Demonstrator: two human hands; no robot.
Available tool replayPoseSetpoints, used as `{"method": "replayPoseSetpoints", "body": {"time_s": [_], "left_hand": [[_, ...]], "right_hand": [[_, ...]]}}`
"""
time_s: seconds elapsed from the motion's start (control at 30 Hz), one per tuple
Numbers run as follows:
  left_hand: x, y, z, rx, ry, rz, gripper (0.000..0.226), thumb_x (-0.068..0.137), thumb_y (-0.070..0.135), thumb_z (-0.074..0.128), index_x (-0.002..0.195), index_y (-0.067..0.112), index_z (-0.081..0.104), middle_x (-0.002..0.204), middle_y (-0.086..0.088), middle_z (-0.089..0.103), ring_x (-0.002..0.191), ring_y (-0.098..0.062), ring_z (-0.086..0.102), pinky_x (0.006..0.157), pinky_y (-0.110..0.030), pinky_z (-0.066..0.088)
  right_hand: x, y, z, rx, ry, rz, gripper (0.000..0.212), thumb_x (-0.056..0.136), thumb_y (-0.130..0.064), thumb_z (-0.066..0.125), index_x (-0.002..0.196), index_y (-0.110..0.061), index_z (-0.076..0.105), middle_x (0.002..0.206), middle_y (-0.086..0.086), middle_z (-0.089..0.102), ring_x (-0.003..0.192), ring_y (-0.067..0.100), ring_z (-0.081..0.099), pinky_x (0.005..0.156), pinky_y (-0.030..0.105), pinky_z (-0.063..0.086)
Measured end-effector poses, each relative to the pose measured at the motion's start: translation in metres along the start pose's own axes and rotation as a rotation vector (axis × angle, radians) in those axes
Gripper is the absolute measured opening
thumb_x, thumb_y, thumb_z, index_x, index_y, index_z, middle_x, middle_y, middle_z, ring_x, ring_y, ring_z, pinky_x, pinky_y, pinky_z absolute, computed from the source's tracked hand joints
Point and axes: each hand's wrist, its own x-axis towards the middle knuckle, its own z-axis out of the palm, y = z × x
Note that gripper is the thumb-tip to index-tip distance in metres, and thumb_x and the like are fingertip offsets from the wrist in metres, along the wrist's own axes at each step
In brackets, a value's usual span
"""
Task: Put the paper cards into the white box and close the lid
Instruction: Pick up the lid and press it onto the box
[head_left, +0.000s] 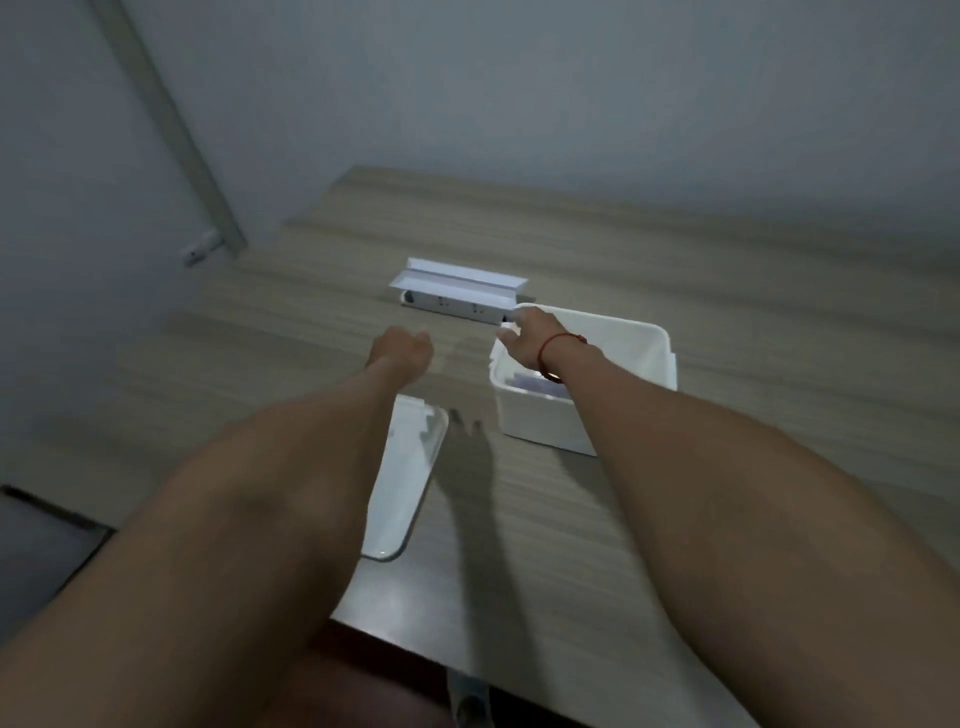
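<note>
The white box (545, 415) stands open on the wooden table, right of centre, with pale cards (535, 385) lying inside it. Its flat white lid (402, 478) lies on the table to the left, partly under my left forearm. My left hand (402, 351) hovers over bare table left of the box, fingers curled in with nothing visible in them. My right hand (524, 335), with a red string on the wrist, reaches over the box's far left corner; its fingertips are near the rim and I see nothing held.
A white socket strip with a raised flap (457, 293) sits on the table (727, 291) just beyond the box. The table's near edge runs across the bottom, and grey walls close in behind and to the left.
</note>
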Motion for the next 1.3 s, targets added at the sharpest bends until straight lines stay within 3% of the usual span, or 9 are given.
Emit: {"method": "replayPoseSetpoints", "body": {"time_s": [0.13,0.33,0.43,0.7,0.87,0.97,1.03,1.13,1.3], "left_hand": [[0.001,-0.042,-0.032,0.057,0.041,-0.067,0.057,0.098,0.036,0.033,0.128,-0.007,0.055,0.135,-0.026,0.054,0.126,-0.039,0.051,0.101,-0.037,0.042],[0.001,-0.106,-0.039,0.052,0.000,-0.142,0.057,0.098,0.036,0.035,0.121,-0.010,0.059,0.130,-0.031,0.057,0.122,-0.042,0.054,0.099,-0.039,0.043],[0.007,-0.133,-0.031,0.044,-0.047,-0.167,0.052,0.094,0.035,0.043,0.120,-0.006,0.060,0.127,-0.026,0.060,0.118,-0.040,0.057,0.095,-0.039,0.046],[0.020,-0.196,0.009,0.048,-0.219,-0.209,0.060,0.095,0.042,0.045,0.134,-0.003,0.048,0.139,-0.022,0.052,0.129,-0.037,0.050,0.102,-0.037,0.042],[0.031,-0.209,0.023,-0.026,-0.175,-0.197,0.061,0.089,0.043,0.053,0.133,0.000,0.049,0.137,-0.019,0.053,0.126,-0.037,0.051,0.104,-0.042,0.044],[0.029,-0.210,0.021,-0.169,-0.251,-0.349,0.084,0.080,0.043,0.067,0.142,0.002,0.029,0.142,-0.015,0.045,0.129,-0.035,0.048,0.105,-0.045,0.044],[0.027,-0.211,0.018,-0.230,-0.357,-0.389,0.083,0.076,0.039,0.071,0.139,0.000,0.034,0.132,-0.014,0.052,0.119,-0.030,0.054,0.094,-0.038,0.049],[0.032,-0.201,0.000,-0.330,-0.433,-0.289,0.053,0.075,0.032,0.076,0.116,0.003,0.057,0.112,-0.008,0.058,0.103,-0.026,0.059,0.084,-0.034,0.049],[0.042,-0.140,-0.076,-0.490,-0.264,-0.041,0.083,0.064,0.036,0.086,0.129,-0.003,0.052,0.125,-0.012,0.062,0.112,-0.029,0.062,0.086,-0.033,0.053]], "right_hand": [[-0.003,-0.039,0.031,0.065,-0.024,-0.024,0.049,0.097,-0.029,0.047,0.141,-0.007,0.044,0.148,0.014,0.044,0.135,0.030,0.043,0.110,0.033,0.034],[0.005,-0.065,0.095,0.037,-0.058,0.038,0.036,0.096,-0.024,0.047,0.122,-0.002,0.059,0.130,0.018,0.058,0.117,0.034,0.056,0.095,0.033,0.045],[0.006,-0.065,0.126,0.070,-0.076,0.127,0.035,0.097,-0.023,0.046,0.118,-0.001,0.062,0.124,0.019,0.063,0.111,0.035,0.059,0.086,0.031,0.046],[-0.009,-0.049,0.205,0.092,-0.120,0.499,0.046,0.094,-0.029,0.051,0.131,-0.002,0.052,0.135,0.018,0.056,0.122,0.034,0.056,0.096,0.035,0.046],[-0.006,-0.053,0.238,0.369,-0.050,0.719,0.050,0.090,-0.039,0.054,0.125,-0.003,0.056,0.129,0.015,0.062,0.117,0.033,0.060,0.099,0.038,0.049],[-0.004,-0.061,0.243,0.536,-0.031,0.857,0.068,0.090,-0.049,0.048,0.139,-0.002,0.041,0.142,0.014,0.051,0.127,0.032,0.052,0.108,0.038,0.040],[-0.004,-0.069,0.240,0.621,-0.042,0.920,0.076,0.091,-0.052,0.042,0.145,0.001,0.031,0.149,0.015,0.040,0.134,0.032,0.044,0.111,0.039,0.033],[-0.002,-0.085,0.218,0.673,-0.022,0.900,0.077,0.092,-0.055,0.035,0.147,-0.002,0.027,0.152,0.014,0.035,0.139,0.032,0.037,0.114,0.040,0.027],[0.012,-0.133,0.122,0.880,0.265,0.686,0.074,0.093,-0.060,0.028,0.145,-0.007,0.035,0.149,0.012,0.042,0.135,0.032,0.043,0.110,0.040,0.032]]}}
